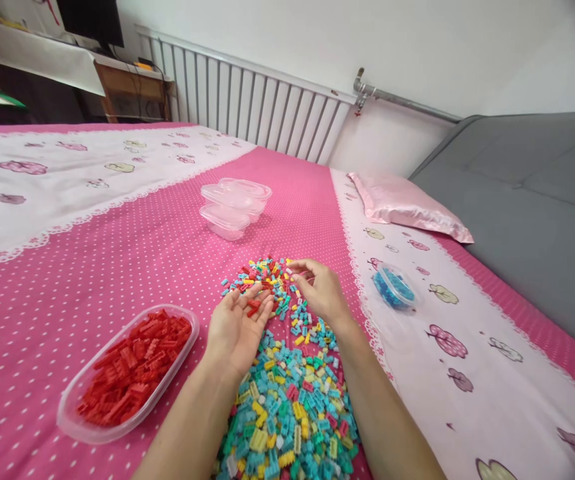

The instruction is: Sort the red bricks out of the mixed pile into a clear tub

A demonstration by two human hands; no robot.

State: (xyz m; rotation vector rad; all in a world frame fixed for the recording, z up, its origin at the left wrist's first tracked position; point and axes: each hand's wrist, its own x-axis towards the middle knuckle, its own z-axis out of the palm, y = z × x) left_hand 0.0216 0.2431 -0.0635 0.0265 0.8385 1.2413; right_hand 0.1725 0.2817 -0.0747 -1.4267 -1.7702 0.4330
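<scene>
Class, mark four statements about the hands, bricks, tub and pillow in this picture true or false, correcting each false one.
1. Red bricks lie in the upturned left hand. True.
2. The tub at lower left is filled with yellow bricks. False: that tub holds red bricks.
3. A pink pillow lies on the bed. True.
4. The right hand rests on the pillow. False: the right hand is at the brick pile.
</scene>
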